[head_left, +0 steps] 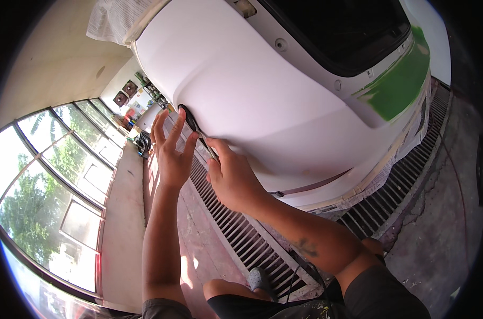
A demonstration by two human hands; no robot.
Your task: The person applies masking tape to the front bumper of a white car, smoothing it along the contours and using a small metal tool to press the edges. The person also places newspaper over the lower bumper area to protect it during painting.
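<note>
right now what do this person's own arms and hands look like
Both forearms are bare below short, dark sleeves; the right forearm carries a dark, tattoo-like mark. The left hand and right hand wear no gloves.

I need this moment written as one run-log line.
left hand: at dark slim object; right hand: gripping its nearer end; alongside: white car body

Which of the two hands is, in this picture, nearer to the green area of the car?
The right hand, the more curled one; the left hand, fingers spread, lies farther left, away from the green area.
</note>
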